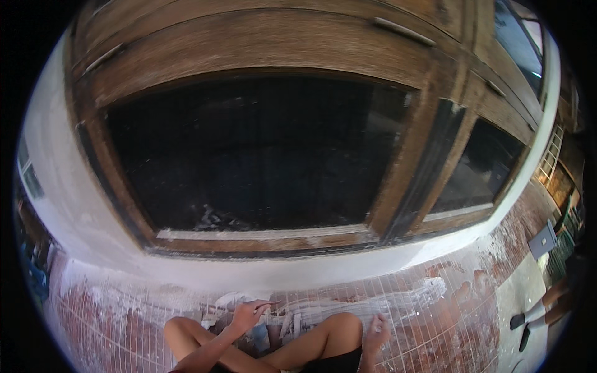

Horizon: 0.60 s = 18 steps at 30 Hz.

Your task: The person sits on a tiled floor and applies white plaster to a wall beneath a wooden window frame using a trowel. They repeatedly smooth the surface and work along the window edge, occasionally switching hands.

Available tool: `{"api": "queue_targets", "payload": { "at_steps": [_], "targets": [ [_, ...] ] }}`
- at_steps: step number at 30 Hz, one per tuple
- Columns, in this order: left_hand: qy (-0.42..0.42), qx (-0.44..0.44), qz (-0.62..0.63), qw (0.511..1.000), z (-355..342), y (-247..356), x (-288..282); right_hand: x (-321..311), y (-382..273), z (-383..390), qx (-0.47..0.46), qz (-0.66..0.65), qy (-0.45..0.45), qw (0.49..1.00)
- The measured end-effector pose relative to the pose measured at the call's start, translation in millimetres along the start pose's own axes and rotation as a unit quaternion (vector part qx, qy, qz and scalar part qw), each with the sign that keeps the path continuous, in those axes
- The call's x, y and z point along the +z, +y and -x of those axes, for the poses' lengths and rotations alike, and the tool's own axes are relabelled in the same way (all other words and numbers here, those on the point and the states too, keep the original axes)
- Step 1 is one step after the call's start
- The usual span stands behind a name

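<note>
My left hand is raised above my crossed legs, its fingers pinched together. Something thin seems to poke out from the fingertips, too small to name. My right hand is beside my right knee, with pale, whitish fingers that look curled; blur hides whether anything is in them. On the tiled floor ahead lie a crumpled white bag or cloth and a long, pale, wrinkled sheet. A bluish piece shows between my legs, partly covered by them.
A wooden-framed window with dark glass rises ahead, above a white wall ledge. White smears mark the red tiles. At right are a grey box-like thing and another person's feet.
</note>
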<state>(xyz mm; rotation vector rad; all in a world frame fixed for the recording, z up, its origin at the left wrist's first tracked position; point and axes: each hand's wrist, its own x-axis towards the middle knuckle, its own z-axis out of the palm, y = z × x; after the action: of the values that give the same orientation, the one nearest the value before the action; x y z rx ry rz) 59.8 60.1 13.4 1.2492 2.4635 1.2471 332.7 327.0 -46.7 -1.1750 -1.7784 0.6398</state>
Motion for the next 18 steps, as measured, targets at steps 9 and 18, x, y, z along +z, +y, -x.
{"api": "queue_targets", "payload": {
  "at_steps": [9,18],
  "targets": [
    [0.083,-0.216,0.298,0.926,35,19,-22,104,-195,85,0.161,-0.410,-0.674,0.593],
    [0.272,-0.236,0.217,0.907,57,-13,-31,104,-125,25,0.059,-0.250,-0.229,0.939]
  ]
}}
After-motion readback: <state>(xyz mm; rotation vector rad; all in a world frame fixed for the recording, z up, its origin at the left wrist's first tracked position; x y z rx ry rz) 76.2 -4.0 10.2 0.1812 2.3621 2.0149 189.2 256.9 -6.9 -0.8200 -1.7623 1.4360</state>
